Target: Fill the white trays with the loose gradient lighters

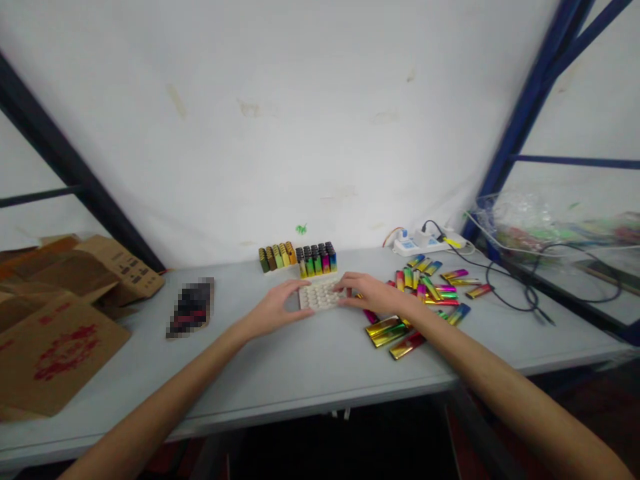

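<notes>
A white tray with round holes [320, 295] lies on the grey table [310, 360]. My left hand [277, 308] grips its left edge with curled fingers. My right hand [369, 293] holds its right edge, fingers bent over the rim. At the tray's far end stand several multicoloured lighters [317, 260] upright in the holes. A second row of yellow and brown lighters [277, 256] stands just left of them. Loose shiny lighters [430, 288] lie scattered right of my right hand, some gold ones [387, 330] under my right forearm.
Brown cardboard boxes [55, 320] sit at the table's left. A blurred dark object [191, 307] lies left of centre. A white power strip [423, 243] with black cables [515, 293] sits at the back right. Blue shelf posts [525, 113] and plastic bags [530, 223] stand right.
</notes>
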{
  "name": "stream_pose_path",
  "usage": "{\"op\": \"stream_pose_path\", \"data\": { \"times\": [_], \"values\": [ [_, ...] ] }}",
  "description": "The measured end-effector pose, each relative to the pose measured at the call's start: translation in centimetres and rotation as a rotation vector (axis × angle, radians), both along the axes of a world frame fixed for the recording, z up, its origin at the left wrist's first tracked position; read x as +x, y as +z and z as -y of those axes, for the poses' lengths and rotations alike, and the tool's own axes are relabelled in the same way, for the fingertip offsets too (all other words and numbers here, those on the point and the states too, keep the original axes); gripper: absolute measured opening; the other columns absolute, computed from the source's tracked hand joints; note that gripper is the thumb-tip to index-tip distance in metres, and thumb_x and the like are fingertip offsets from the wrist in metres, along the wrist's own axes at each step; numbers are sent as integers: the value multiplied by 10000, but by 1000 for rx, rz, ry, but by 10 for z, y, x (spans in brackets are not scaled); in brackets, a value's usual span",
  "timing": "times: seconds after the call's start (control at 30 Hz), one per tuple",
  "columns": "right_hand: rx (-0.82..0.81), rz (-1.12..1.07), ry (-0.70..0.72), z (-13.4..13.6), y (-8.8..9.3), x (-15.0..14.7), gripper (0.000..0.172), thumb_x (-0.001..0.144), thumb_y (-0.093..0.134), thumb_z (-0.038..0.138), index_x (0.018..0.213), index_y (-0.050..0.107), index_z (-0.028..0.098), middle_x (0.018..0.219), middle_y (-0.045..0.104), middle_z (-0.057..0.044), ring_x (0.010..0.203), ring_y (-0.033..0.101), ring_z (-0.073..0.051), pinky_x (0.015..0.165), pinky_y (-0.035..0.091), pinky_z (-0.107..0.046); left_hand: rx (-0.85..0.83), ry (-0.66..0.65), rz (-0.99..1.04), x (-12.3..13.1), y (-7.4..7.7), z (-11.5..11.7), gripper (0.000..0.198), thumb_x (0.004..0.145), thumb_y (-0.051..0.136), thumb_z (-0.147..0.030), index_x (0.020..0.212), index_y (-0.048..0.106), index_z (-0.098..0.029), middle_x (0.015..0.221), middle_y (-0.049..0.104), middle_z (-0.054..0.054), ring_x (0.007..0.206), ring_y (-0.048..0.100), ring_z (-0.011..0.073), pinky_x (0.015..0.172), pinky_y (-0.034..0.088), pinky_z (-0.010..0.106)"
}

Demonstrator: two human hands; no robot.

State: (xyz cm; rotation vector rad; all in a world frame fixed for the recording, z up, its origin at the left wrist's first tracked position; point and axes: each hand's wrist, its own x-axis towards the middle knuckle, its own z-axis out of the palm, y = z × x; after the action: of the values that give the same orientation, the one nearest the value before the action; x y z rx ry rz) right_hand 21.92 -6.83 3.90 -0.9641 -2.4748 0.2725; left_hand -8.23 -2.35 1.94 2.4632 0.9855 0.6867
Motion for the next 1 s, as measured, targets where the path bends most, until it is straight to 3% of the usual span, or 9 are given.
{"op": "stream_pose_path", "data": {
  "times": [0.1,0.3,0.43,0.57,0.67,0.8,0.93,1.0],
  "values": [
    [39,-22,-133,1,13,17,252,1027,543,321,1121,710,156,1081,694,-111,942,666,-205,887,505,-336,113,-75,-140,17,4,7,514,861,699,-580,1225,660,-220,1316,654,112,1279,575,318,1137,434,484],
    [-179,105,-227,0,24,52,350,925,664,496,949,755,159,907,742,-76,770,654,-191,715,468,-286,37,-89,-130,23,5,-14,635,771,782,-565,1263,605,-205,1286,643,109,1153,630,298,1003,526,421],
    [-248,224,-272,4,18,39,457,840,709,617,884,754,164,827,738,-69,691,626,-181,633,422,-269,8,-80,-109,14,2,-16,773,788,775,-508,1442,506,-197,1387,598,132,1185,616,296,990,533,406],
    [-202,328,-274,6,10,22,319,881,705,484,835,715,168,798,718,-75,630,592,-167,589,387,-270,50,-46,-143,10,0,-15,846,753,797,-551,1469,515,-200,1376,620,135,1206,611,328,1065,483,449],
    [-94,232,-285,4,9,23,275,982,588,403,929,702,158,837,723,-103,696,624,-192,644,417,-280,55,-28,-148,11,0,-14,868,732,800,-603,1456,542,-200,1372,630,137,1232,597,346,1104,445,469],
    [-130,-3,-290,-1,12,30,362,1033,502,454,1156,690,170,807,753,-67,678,659,-193,699,472,-292,66,-27,-128,12,2,-12,843,722,807,-600,1433,569,-215,1309,665,122,1178,630,332,1066,474,439],
    [-68,-161,-283,-6,10,28,347,1020,516,442,1106,755,205,1098,778,-95,951,716,-234,875,500,-323,91,-37,-114,14,2,-11,818,719,814,-576,1410,588,-201,1284,679,119,1132,652,320,1047,486,423],
    [-64,-232,-316,-7,5,23,330,999,546,445,1102,756,212,1074,778,-77,905,709,-222,834,505,-314,99,-36,-113,15,1,-11,824,713,820,-576,1408,587,-201,1277,686,115,1124,656,320,1045,487,423]
  ]
}}
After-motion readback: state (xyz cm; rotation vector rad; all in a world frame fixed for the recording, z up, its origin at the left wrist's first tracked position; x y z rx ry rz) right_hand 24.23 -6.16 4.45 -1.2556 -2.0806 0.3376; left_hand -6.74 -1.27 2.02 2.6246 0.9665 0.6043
